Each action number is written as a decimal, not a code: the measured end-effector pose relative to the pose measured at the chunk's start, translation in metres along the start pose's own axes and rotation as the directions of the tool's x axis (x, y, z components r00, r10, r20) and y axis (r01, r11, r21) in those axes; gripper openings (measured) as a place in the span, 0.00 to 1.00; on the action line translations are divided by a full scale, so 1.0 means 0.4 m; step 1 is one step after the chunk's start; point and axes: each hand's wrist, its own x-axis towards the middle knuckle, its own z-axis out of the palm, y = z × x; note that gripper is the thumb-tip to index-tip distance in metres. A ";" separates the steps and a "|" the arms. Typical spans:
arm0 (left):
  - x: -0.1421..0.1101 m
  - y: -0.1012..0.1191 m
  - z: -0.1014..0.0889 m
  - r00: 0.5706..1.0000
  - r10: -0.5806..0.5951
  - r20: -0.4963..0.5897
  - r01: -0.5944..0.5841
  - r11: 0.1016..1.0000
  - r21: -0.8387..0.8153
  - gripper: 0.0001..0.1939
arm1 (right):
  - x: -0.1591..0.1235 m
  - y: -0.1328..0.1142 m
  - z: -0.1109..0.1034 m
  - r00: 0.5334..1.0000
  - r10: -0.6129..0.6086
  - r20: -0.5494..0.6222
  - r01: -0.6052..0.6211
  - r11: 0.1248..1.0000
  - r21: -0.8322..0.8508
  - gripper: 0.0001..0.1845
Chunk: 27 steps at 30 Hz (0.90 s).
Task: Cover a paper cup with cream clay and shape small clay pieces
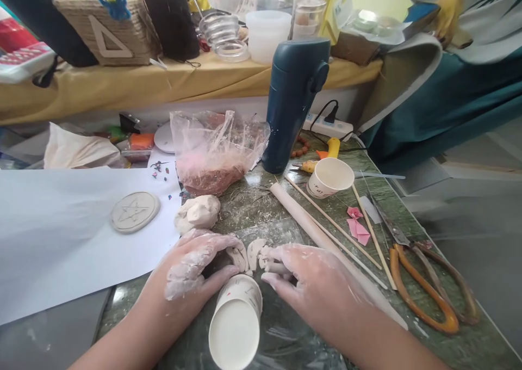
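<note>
My left hand (196, 266), dusted white, curls its thumb and fingers around a lump of pale clay (237, 254). Facing it, my right hand (310, 277) pinches another piece of the clay (256, 254) at its fingertips. The two pieces are close together; whether they touch is hard to tell. Just below them is a paper cup (234, 326), its plain white round end facing me. A larger mound of clay (198, 213) lies beyond my left hand. Clear plastic sheet (281, 315) covers the table under my hands.
A clay disc with a star (135, 211) lies on white paper (61, 223). Right are a rolling pin (297, 212), thin sticks (334, 220), scissors (424, 283) and an upright paper cup (330, 177). Behind stand a blue flask (291, 103) and a plastic bag (216, 155).
</note>
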 end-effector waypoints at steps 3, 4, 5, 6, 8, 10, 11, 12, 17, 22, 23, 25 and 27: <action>-0.003 0.001 0.004 1.000 0.004 0.000 -0.004 1.000 0.006 0.17 | 0.004 -0.004 0.009 0.999 0.009 -0.031 -0.010 0.999 -0.050 0.05; -0.004 0.003 0.005 1.000 0.004 0.000 -0.004 1.000 0.008 0.17 | 0.005 -0.006 0.011 0.999 0.014 -0.043 -0.017 0.997 -0.073 0.04; -0.005 0.006 0.005 1.000 0.004 0.002 -0.004 1.000 0.010 0.17 | 0.006 -0.007 0.013 0.998 0.019 -0.056 -0.024 0.995 -0.093 0.04; -0.006 0.009 0.005 1.000 0.002 0.004 -0.002 1.000 0.013 0.16 | 0.007 -0.009 0.015 0.997 0.022 -0.070 -0.029 0.994 -0.105 0.05; -0.005 0.016 0.005 1.000 -0.011 0.012 0.010 1.000 0.025 0.15 | 0.008 -0.012 0.016 0.995 0.026 -0.098 -0.037 0.993 -0.112 0.06; -0.002 0.019 0.004 1.000 -0.024 0.016 0.023 0.999 0.037 0.15 | 0.006 -0.014 0.016 0.992 0.030 -0.120 -0.044 0.993 -0.114 0.07; -0.001 0.018 0.003 1.000 -0.026 0.016 0.025 0.999 0.040 0.15 | 0.005 -0.014 0.017 0.992 0.030 -0.123 -0.045 0.992 -0.117 0.07; 0.001 0.015 0.001 1.000 -0.022 0.016 0.021 0.999 0.040 0.16 | 0.003 -0.013 0.019 0.992 0.028 -0.123 -0.043 0.991 -0.123 0.07; 0.004 -0.007 -0.011 0.997 0.070 0.037 -0.070 0.997 -0.016 0.16 | -0.005 -0.010 0.036 0.958 -0.039 -0.285 -0.040 0.964 -0.263 0.29; 0.003 -0.009 -0.011 0.999 0.002 0.033 -0.001 1.000 -0.027 0.13 | 0.007 -0.009 0.031 0.982 -0.097 -0.159 0.026 0.916 -0.400 0.38; 0.004 -0.007 -0.011 0.999 -0.011 0.038 0.012 1.000 -0.027 0.12 | 0.010 -0.006 0.026 0.988 -0.103 -0.112 0.053 0.925 -0.377 0.34; 0.005 -0.001 -0.010 0.998 -0.024 0.049 0.026 0.999 -0.026 0.11 | 0.017 0.000 0.016 0.992 -0.104 -0.068 0.080 0.954 -0.289 0.28; 0.007 0.004 -0.010 0.998 -0.027 0.052 0.029 0.999 -0.029 0.10 | 0.021 0.004 0.009 0.993 -0.085 -0.076 0.068 0.976 -0.208 0.22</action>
